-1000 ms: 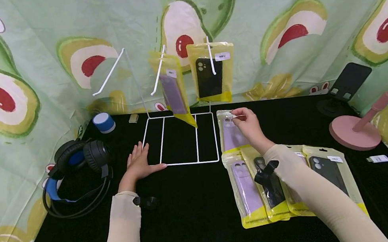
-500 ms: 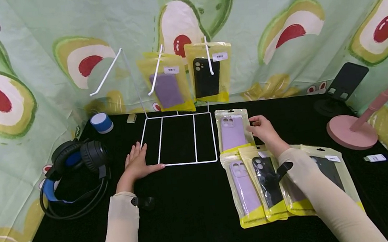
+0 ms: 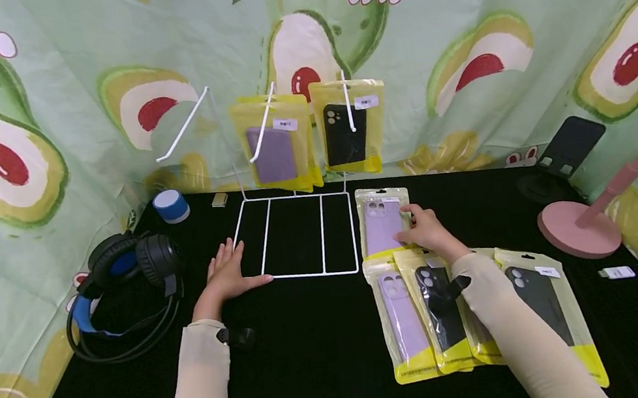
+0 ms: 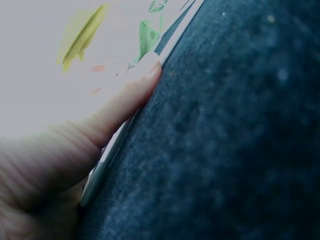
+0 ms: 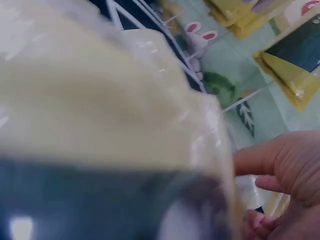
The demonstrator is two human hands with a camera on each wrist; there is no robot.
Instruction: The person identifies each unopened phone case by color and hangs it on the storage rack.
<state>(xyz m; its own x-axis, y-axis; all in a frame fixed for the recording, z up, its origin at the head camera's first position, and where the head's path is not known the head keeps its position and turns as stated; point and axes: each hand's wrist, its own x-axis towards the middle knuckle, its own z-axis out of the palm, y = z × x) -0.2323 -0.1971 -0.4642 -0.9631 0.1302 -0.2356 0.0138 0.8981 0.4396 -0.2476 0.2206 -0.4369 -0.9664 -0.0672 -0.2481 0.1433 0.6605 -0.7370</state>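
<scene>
My left hand (image 3: 227, 275) lies with fingers spread at the front left corner of a white wire display rack (image 3: 304, 275). In the left wrist view its thumb (image 4: 135, 92) rests along the rack's white base wire (image 4: 112, 145). With thumb and bent fingers, my right hand (image 3: 429, 232) pinches the right edge of a bagged lilac phone case (image 3: 381, 228), which lies flat beside the rack. In the right wrist view, a blurred bag (image 5: 110, 110) with a dark case fills the foreground, partly covering the right hand's (image 5: 300, 175) fingertips.
Bagged lilac cases (image 3: 272, 155) and a bagged black case (image 3: 346, 135) hang on rack hooks; the left hook (image 3: 183, 124) is bare. More bagged cases (image 3: 406, 320) overlap in front. Headphones (image 3: 154, 260) and a blue-white roll (image 3: 172, 206) lie left, a pink stand (image 3: 579, 228) right.
My right hand moved from the bag's top edge to its right side, then in over that edge. The hanging lilac packets swung round and now face forward. The left hand stayed put.
</scene>
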